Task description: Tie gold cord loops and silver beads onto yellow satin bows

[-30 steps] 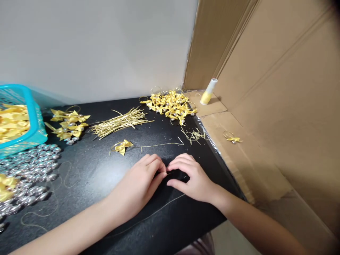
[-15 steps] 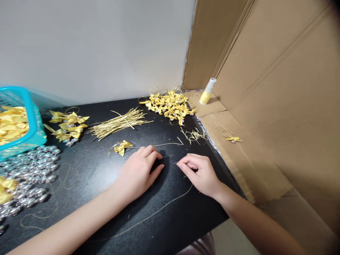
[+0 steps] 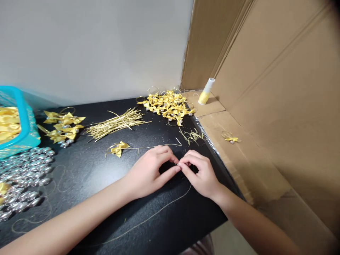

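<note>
Both my hands meet over the black table (image 3: 148,226). My right hand (image 3: 203,173) is closed, thumb and index finger pinching a thin gold thread (image 3: 159,211) whose length trails from below the hand across the table to the lower left. My left hand (image 3: 152,171) has its thumb and index finger closed at the same spot, touching the right fingertips. The thread's end between the fingertips is mostly hidden. Just beyond my left hand, a yellow ribbon bow (image 3: 118,149) lies with another thread stretching right from it.
A bundle of gold wire ties (image 3: 117,124) lies behind. Finished yellow bows (image 3: 168,106) are heaped at the back, with thread scraps (image 3: 192,135) nearby. Silver beads (image 3: 26,170) and a blue basket (image 3: 25,117) of ribbon pieces stand left. A thread cone (image 3: 206,92) stands on cardboard at the right.
My left hand has moved right, and its thumb and index finger have closed in at my right fingertips. My right hand has stayed nearly in place. The view has shifted slightly.
</note>
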Action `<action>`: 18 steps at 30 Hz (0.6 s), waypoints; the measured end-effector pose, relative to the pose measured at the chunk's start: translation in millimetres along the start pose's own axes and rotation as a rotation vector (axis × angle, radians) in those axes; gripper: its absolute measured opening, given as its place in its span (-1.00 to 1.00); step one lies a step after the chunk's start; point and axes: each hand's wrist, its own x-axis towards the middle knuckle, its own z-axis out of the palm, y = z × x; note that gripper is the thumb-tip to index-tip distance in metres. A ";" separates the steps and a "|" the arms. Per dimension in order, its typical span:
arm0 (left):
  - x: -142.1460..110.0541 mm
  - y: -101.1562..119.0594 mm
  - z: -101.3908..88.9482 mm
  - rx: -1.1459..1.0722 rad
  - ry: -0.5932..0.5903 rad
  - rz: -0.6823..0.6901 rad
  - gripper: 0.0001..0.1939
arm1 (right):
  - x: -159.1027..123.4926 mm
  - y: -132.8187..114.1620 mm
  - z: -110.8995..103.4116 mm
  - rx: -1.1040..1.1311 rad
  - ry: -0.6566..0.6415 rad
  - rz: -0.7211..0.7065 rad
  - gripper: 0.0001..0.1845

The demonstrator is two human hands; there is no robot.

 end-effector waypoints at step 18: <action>-12.1 -2.0 4.6 0.147 0.056 0.082 -0.82 | -3.1 -1.9 11.8 0.377 -0.094 0.279 -0.83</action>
